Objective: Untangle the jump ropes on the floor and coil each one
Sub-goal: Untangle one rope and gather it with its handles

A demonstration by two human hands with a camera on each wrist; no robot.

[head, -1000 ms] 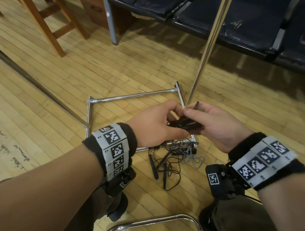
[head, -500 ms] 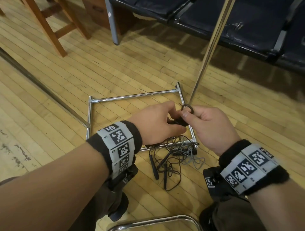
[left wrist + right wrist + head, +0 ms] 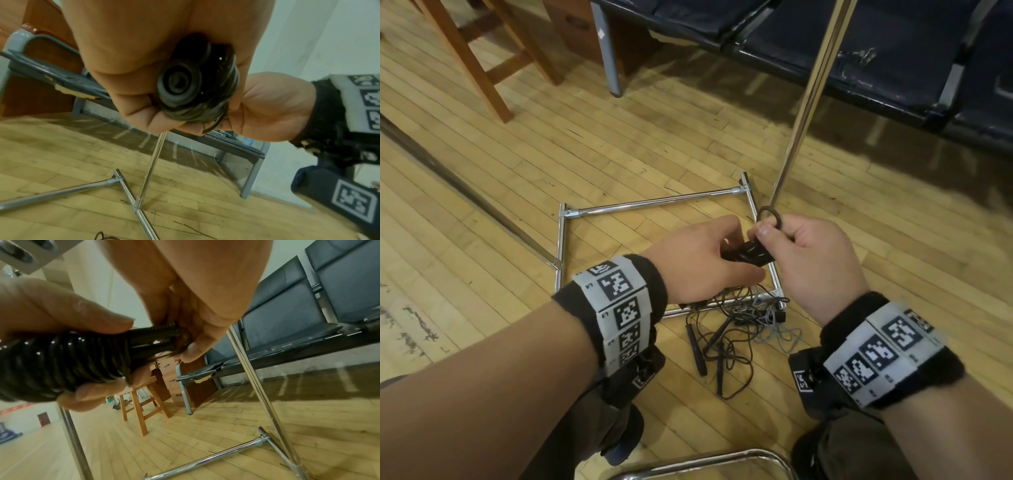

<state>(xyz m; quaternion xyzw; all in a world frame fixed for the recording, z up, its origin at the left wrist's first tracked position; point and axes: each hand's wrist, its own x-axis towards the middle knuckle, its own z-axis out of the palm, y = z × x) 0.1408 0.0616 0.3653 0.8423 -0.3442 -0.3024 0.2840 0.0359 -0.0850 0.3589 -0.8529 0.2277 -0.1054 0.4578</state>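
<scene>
A black jump rope point(image 3: 748, 256), its cord wound tightly round its handles, is held between both hands above the floor. My left hand point(image 3: 732, 248) grips the wound bundle point(image 3: 191, 86) from the left. My right hand point(image 3: 767, 230) pinches the cord's end, and a small cord loop point(image 3: 768, 215) stands above its thumb. In the right wrist view the fingertips point(image 3: 191, 350) press that loop against the handle ends beside the coils point(image 3: 61, 360). A tangle of dark and grey ropes point(image 3: 739, 318) with loose handles lies on the floor below the hands.
A chrome rack frame point(image 3: 654, 205) lies flat on the wooden floor, its near bar under the tangle, and its upright pole point(image 3: 808, 102) rises just behind my right hand. Dark bench seats point(image 3: 859, 51) stand behind, a wooden stool point(image 3: 482, 68) far left, and a chrome tube point(image 3: 705, 460) by my knees.
My right hand has bent the cord end, which stuck straight up a second ago, into a small loop above the bundle. Both hands have stayed close together over the rack.
</scene>
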